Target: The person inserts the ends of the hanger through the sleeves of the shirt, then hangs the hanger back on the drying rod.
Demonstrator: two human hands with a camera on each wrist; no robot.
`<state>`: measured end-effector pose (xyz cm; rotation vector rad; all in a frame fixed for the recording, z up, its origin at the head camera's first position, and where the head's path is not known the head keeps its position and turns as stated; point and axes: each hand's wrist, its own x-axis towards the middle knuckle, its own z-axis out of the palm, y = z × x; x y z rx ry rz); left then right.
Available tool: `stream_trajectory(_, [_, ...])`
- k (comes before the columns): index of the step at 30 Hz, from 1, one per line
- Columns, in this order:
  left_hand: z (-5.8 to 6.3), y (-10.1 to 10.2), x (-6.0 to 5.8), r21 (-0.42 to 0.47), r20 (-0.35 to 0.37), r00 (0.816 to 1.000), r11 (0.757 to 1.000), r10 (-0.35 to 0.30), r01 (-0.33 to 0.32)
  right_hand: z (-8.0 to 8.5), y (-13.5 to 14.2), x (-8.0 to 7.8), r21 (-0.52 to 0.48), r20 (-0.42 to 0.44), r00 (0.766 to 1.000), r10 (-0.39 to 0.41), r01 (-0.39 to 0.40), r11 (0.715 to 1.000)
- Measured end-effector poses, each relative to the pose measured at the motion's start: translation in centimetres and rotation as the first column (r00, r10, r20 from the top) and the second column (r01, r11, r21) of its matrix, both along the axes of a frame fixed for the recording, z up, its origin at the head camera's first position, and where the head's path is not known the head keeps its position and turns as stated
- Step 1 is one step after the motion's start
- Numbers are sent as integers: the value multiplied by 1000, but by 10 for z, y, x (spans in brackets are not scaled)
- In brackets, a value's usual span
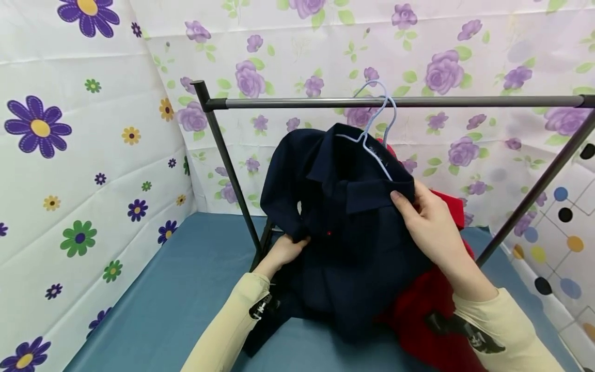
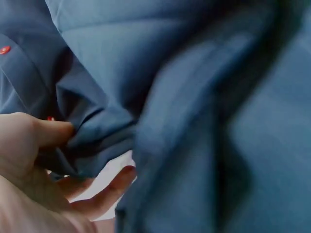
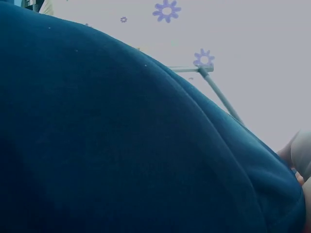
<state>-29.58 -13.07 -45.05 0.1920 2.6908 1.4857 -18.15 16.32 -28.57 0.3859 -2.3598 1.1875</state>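
Note:
A navy shirt (image 1: pixel 321 268) with small red buttons hangs, partly turned, around a light blue hanger (image 1: pixel 367 134) whose hook is over the rail. My right hand (image 1: pixel 434 222) pinches the shirt by the collar on the right, thumb in front and fingers behind. Lower on the left, my left hand (image 1: pixel 285 250) holds a fold of the shirt. The left wrist view shows its thumb (image 2: pixel 56 132) pressing the cloth from above, fingers below. Navy cloth (image 3: pixel 121 126) fills most of the right wrist view, with part of a hand (image 3: pixel 299 160) at the right edge.
The clothes rack has a grey metal rail (image 1: pixel 288 103) and dark slanting legs (image 1: pixel 232 181). A red garment (image 1: pixel 427 305) hangs behind the shirt on the right. A blue cloth (image 1: pixel 186 289) covers the surface below. Flowered sheets (image 1: pixel 297 46) stand behind and at the left.

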Motion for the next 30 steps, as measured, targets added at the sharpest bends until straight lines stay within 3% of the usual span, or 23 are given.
stream_trajectory(3, [-6,-5,6,-114,4,1000,993,-16,16,-4,0,0,31,7,1000,3,-3,1000])
stream_trajectory(6, [-12,-10,10,-246,6,999,968,-50,50,-8,2,0,53,-9,1000,-1,2,999])
stream_trajectory(9, [-18,-14,15,-307,-8,996,948,-90,83,-11,4,0,79,-38,999,-13,16,997])
stream_trajectory(16, [-30,-15,22,-324,-117,984,942,-136,92,-11,6,-2,106,-77,997,-18,26,994])
stream_trajectory(22, [-39,-14,23,-343,-141,978,934,-155,99,-13,6,0,111,-114,993,-34,47,993])
stream_trajectory(27, [-37,-18,25,-335,-109,975,931,-192,146,-19,5,4,45,-238,967,-85,98,994])
stream_trajectory(30, [-32,-23,27,-346,-91,976,925,-200,158,-21,2,7,-13,-338,935,-103,105,994])
